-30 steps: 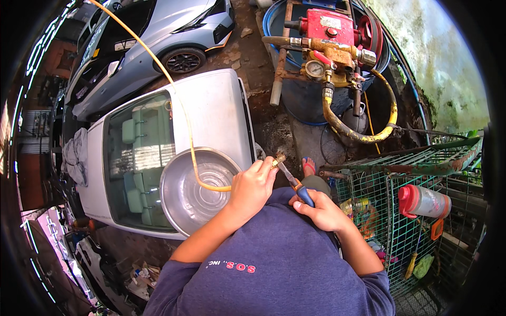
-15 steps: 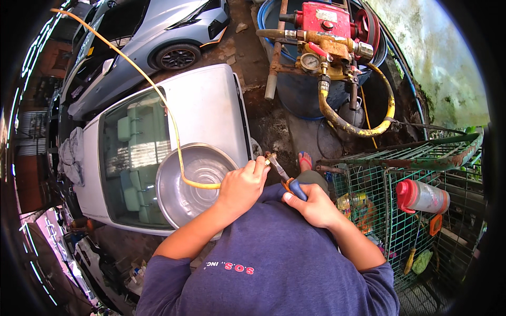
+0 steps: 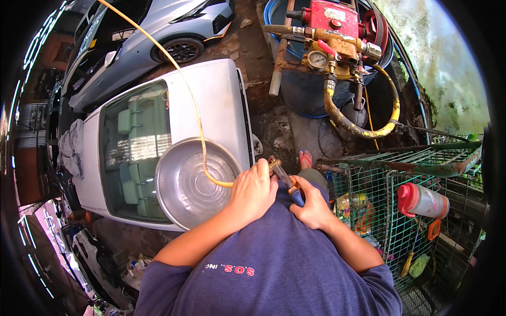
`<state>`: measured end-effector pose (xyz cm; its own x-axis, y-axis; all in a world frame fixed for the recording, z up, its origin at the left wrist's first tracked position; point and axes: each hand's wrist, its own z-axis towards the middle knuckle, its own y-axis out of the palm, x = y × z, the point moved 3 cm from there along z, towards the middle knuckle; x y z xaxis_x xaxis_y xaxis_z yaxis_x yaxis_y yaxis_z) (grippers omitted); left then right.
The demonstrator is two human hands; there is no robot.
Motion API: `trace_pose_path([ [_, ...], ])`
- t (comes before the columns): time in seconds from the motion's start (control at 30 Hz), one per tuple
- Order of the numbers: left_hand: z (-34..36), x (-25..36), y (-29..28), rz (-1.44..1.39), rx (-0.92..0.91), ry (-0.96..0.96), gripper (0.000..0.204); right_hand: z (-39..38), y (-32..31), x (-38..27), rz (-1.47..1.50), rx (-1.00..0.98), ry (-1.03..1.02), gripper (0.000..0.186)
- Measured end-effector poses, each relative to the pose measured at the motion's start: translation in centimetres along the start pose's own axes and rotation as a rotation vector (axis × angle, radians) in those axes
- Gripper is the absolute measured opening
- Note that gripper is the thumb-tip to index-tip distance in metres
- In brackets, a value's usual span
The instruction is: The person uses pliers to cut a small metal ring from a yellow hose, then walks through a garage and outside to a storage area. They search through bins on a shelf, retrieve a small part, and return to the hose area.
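Colourful snack packets inside green wire cage, right; small white label atop red pump.

Basin on car at left; pump far; cage right; hose in basin.

Your left hand is covering the end of the yellow hose, so its joint with the brass fitting beside that hand is staying unclear; your right hand is hiding the pliers' handles.

Thin yellow hose arcing over steel basin, brass end fitting, blue-handled pliers angled at it
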<state>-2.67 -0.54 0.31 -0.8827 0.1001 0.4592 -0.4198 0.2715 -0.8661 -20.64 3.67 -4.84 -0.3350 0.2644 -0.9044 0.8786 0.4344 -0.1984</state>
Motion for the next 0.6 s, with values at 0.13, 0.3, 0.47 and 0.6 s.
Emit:
trace_pose_path([
  [0.13,1.1,-1.4,0.7,-0.087,-0.015,-0.141,0.017,0.0,0.6,-0.4,-0.019,-0.008,0.029,0.071],
  [0.3,1.6,-1.6,1.0,-0.265,-0.22,-0.226,0.017,0.2,0.6,-0.3,-0.024,0.005,-0.001,0.073],
  [0.47,2.1,-1.8,-0.5,-0.501,-0.526,-0.171,0.031,0.4,0.0,-0.6,-0.063,-0.033,-0.038,0.072],
  [0.6,2.0,-0.6,-2.5,-0.422,-0.383,-0.16,0.02,1.1,-0.5,-1.1,-0.04,-0.003,-0.043,0.072],
])
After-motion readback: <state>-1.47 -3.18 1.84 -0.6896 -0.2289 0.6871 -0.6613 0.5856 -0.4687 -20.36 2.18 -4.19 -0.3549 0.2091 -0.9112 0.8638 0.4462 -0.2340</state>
